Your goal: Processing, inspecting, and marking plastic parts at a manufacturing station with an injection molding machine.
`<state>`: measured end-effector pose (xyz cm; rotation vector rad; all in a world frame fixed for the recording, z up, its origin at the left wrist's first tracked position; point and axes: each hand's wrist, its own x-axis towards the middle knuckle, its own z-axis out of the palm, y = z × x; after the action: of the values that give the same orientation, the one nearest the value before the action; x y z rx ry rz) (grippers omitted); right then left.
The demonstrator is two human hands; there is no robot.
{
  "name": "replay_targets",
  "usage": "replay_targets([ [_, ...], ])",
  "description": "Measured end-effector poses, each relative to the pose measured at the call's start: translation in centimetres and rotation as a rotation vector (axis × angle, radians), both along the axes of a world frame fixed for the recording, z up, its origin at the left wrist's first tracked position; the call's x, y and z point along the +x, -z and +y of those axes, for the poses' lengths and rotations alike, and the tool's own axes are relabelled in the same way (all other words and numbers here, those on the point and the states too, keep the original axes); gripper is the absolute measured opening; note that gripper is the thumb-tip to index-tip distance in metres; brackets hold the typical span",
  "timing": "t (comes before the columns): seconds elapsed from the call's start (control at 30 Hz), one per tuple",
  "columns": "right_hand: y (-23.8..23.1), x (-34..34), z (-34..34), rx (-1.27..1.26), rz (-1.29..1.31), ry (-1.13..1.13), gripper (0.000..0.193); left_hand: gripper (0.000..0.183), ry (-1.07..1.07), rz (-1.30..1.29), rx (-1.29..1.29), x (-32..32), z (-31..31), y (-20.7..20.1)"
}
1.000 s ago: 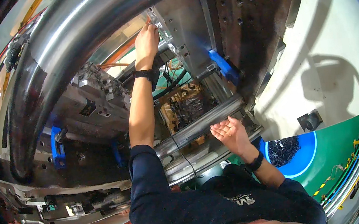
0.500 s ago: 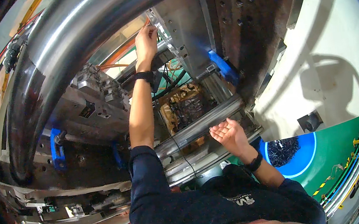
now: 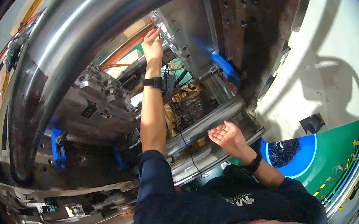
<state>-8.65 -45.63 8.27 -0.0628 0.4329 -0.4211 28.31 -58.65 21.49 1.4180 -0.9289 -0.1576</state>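
My left hand (image 3: pixel 152 46) reaches up between two heavy mould halves. Its fingers are stretched toward the bright metal edge of the right mould half (image 3: pixel 193 19), and I cannot tell whether they touch it. Nothing shows in that hand. My right hand (image 3: pixel 228 138) is held palm up above a thick horizontal steel bar (image 3: pixel 203 126), its fingers loosely bent and no object visible in them. Across from the right half stands the left mould half (image 3: pixel 95 110), with metal blocks on its face.
A large polished tie bar (image 3: pixel 64 32) arches across the upper left. Blue clamps (image 3: pixel 226 69) are fixed to both sides. Below lies a box of dark pieces (image 3: pixel 194 108). At right are a white machine panel (image 3: pixel 314 52) and a blue tub (image 3: pixel 315 154) holding dark bits.
My left hand and forearm have shifted a little right and down, and its bent fingers have straightened. The right hand has hardly moved.
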Motion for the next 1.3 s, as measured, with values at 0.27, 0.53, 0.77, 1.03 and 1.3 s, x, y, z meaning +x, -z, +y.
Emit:
replay_targets([
  [0.27, -2.5, 0.9, -1.8, -0.024, 0.057, 0.075, 0.032, 0.023, -0.268, -0.417, 0.112, -6.8, 8.4, -3.9],
  [0.53, -5.0, 2.8, -3.9, -0.211, -0.078, 0.168, 0.037, 0.015, 0.505, -0.803, 0.353, -22.4, 16.6, -0.1],
  [0.77, -4.8, 2.8, -5.7, -0.176, 0.024, 0.278, 0.043, 0.01, 0.477, -0.774, 0.389, -24.0, 15.1, 4.3],
  [1.03, -4.5, 3.6, -5.8, -0.167, 0.027, 0.294, 0.043, 0.013, 0.409, -0.802, 0.241, -23.9, 14.8, 4.8],
  [1.3, -1.7, 2.5, -7.5, -0.092, -0.244, 0.194, 0.039, 0.011, 0.603, 0.025, 0.311, -20.6, 15.3, -0.6],
])
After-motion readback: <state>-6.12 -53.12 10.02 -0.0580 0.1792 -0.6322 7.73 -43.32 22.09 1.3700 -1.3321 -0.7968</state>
